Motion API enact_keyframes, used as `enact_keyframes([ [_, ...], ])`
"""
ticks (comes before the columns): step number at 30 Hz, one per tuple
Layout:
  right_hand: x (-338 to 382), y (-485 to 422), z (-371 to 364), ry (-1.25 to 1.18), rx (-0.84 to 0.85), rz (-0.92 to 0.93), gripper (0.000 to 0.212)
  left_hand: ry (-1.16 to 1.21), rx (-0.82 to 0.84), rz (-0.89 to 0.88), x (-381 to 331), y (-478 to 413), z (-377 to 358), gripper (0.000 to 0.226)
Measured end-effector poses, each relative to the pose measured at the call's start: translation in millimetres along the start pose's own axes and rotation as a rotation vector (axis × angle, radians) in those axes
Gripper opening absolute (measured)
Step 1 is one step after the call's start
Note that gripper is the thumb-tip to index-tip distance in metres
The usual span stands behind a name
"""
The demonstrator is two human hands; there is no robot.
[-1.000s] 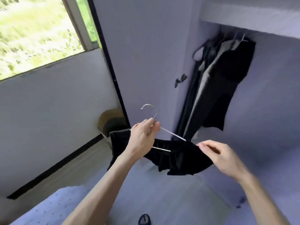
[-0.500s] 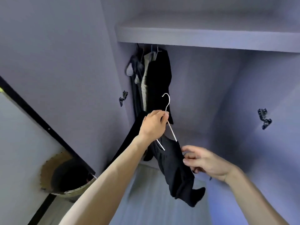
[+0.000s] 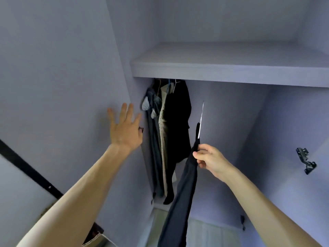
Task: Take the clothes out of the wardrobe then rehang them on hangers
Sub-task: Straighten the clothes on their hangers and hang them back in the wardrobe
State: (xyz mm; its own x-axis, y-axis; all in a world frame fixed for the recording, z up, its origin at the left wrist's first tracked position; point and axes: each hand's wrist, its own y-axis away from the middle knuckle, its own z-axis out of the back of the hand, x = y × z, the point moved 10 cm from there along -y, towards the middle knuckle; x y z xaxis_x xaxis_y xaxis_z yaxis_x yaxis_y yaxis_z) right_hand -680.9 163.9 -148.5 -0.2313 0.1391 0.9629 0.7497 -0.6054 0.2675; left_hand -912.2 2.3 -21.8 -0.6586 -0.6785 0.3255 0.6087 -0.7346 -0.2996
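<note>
My right hand (image 3: 210,158) pinches the wire hanger (image 3: 200,120) and dark cloth (image 3: 181,202), standing tall, and the hung clothes (image 3: 170,131) sit between it and my wide-open left hand (image 3: 124,129).

garment (image 3: 186,184) cut off below, hanger (image 3: 201,118) blurred

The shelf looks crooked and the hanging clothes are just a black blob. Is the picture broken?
Not broken. In the head view, the wide lens tilts and bends the shelf edge; the hanging clothes sit in shadow under it, so the black ones lose detail; the left hand looks slightly blurred at its fingertips; the garment that the right hand pinches looks fairly sharp; everything has a bluish tint.
</note>
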Motion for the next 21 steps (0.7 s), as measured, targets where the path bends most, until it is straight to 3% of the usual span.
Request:
enact_keyframes([
  [3,22.8,-40.0,4.2,0.052,-0.044,0.039,0.021,-0.13,-0.155,0.064,34.4,-27.0,22.1,0.07],
  [8,71.0,-107.3,19.2,0.119,-0.105,0.131,0.021,-0.305,-0.267,0.156,65.9,-38.7,12.1,0.078],
  [12,106.4,-162.2,39.9,0.16,-0.16,0.182,0.025,-0.272,-0.369,0.195,62.4,-44.8,2.1,0.079],
  [21,127.5,-259.8,57.8,0.303,-0.196,0.157,0.032,-0.372,-0.423,0.255,64.5,-55.4,-9.3,0.07],
])
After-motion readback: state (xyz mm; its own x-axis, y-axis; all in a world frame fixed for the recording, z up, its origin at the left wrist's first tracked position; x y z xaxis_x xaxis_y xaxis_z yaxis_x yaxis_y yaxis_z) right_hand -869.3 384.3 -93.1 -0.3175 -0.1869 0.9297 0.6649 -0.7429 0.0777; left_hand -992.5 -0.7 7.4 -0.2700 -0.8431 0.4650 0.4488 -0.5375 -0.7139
